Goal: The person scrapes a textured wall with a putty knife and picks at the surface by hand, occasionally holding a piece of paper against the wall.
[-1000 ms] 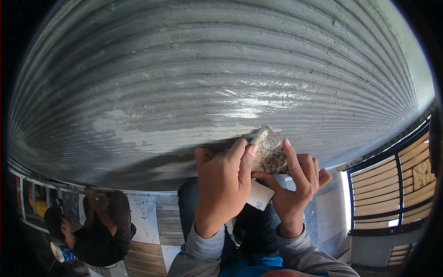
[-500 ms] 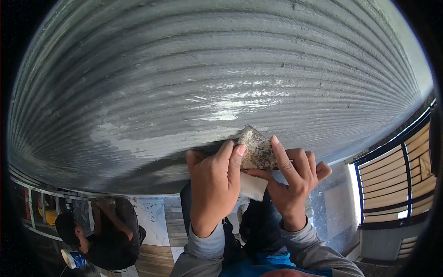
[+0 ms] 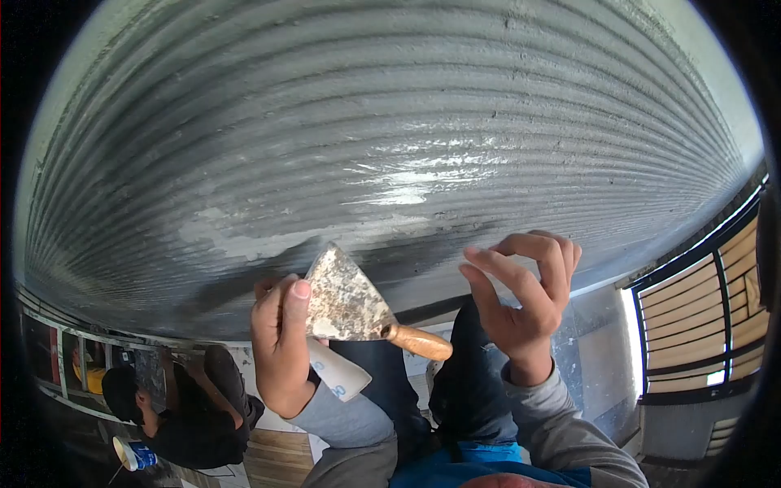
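Note:
My left hand (image 3: 281,346) grips a putty knife (image 3: 350,301) by its triangular blade, thumb on the near face. The blade is crusted with pale and dark stains, and its wooden handle points right, free of any hand. Below the blade, a folded pale sheet with blue print (image 3: 343,376) sticks out from the same hand; how it is held is hidden. My right hand (image 3: 529,297) hovers to the right with bent fingers and the thumb apart, nothing in it. Beyond both hands rises a grey ridged wall (image 3: 390,106) with a whitish smeared patch.
At the lower left a person in dark clothes (image 3: 191,419) crouches near a white and blue bucket (image 3: 134,454). Metal railing (image 3: 61,346) runs behind them. A black-barred window (image 3: 691,305) is on the right. Tiled floor (image 3: 590,358) lies below.
My right hand has come off the putty knife and moved slightly right. My left hand has carried the knife and pale sheet left and tilted them, so the wooden handle now shows.

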